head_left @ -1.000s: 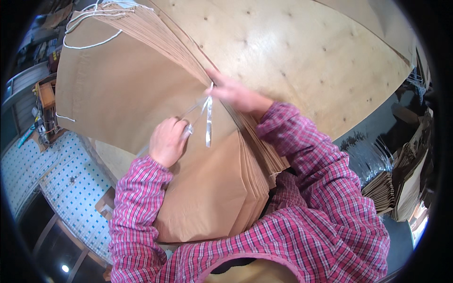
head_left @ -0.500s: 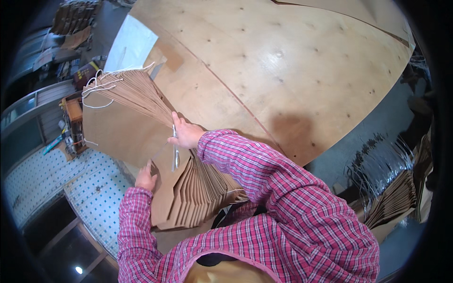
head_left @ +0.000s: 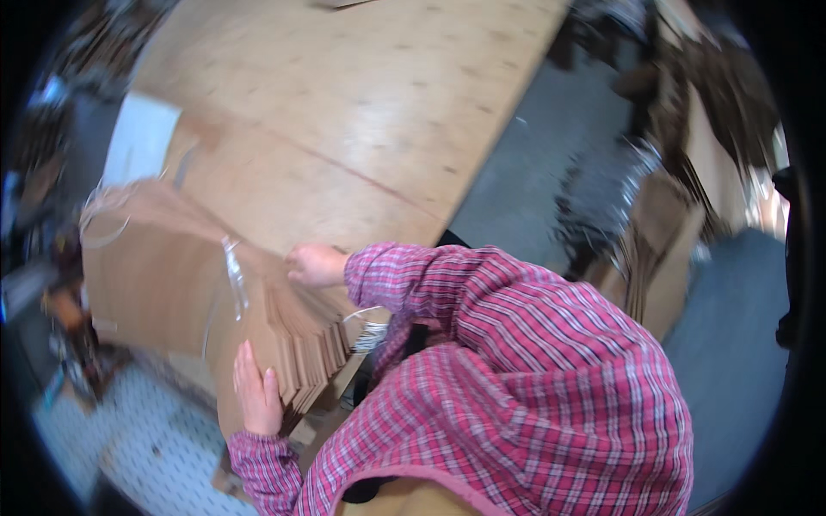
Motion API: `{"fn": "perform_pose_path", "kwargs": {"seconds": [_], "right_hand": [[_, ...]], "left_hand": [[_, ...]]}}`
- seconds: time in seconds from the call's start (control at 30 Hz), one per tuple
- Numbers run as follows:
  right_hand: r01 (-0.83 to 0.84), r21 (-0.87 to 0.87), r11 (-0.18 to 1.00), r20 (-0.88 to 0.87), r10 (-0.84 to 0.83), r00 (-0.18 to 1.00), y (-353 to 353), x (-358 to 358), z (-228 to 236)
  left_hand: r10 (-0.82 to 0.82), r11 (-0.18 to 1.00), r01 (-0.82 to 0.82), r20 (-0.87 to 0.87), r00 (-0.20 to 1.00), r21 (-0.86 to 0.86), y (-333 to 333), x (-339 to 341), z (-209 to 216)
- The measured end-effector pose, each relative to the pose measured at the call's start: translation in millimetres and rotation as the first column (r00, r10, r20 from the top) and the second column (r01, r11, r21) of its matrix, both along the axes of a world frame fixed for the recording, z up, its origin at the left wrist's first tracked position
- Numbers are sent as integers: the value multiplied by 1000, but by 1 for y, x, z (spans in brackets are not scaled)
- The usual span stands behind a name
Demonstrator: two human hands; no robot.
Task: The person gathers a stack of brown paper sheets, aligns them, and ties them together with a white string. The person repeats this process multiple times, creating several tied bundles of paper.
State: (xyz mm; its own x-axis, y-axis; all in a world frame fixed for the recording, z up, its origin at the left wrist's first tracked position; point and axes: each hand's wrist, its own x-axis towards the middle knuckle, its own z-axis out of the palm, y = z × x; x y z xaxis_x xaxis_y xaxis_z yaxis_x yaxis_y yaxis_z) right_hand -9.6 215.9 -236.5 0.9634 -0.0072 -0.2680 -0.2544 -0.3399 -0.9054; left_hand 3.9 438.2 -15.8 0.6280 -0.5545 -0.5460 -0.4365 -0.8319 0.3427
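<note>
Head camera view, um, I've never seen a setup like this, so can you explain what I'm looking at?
There's no machine here: a person in a pink plaid shirt works bare-handed. A fisheye camera on their head looks down, so straight edges bend. At the near edge of the plywood tabletop lies a bundle of brown paper bags, with white cords at both ends and a shiny plastic strip around its middle. The left hand lies flat against the bags. The right hand is at their other edge, too blurred to tell whether it grips.
</note>
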Motion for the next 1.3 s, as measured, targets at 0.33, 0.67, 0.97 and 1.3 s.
{"fn": "perform_pose_path", "kwargs": {"seconds": [0.33,0.67,0.97,1.3], "right_hand": [[311,53,949,-157,-300,941,-62,-211,7],[804,-86,589,-287,-787,546,-175,-409,-72],[551,-442,708,-657,-674,339,-367,-564,-276],[495,-760,421,-395,-904,163,-591,-575,-588]], "left_hand": [[-376,825,497,393,839,-270,-73,-62,23],[-544,764,586,219,810,-270,-281,-95,-60],[-499,782,622,569,653,-28,-581,-51,-255],[-388,888,449,366,846,-96,-599,-62,-257]]}}
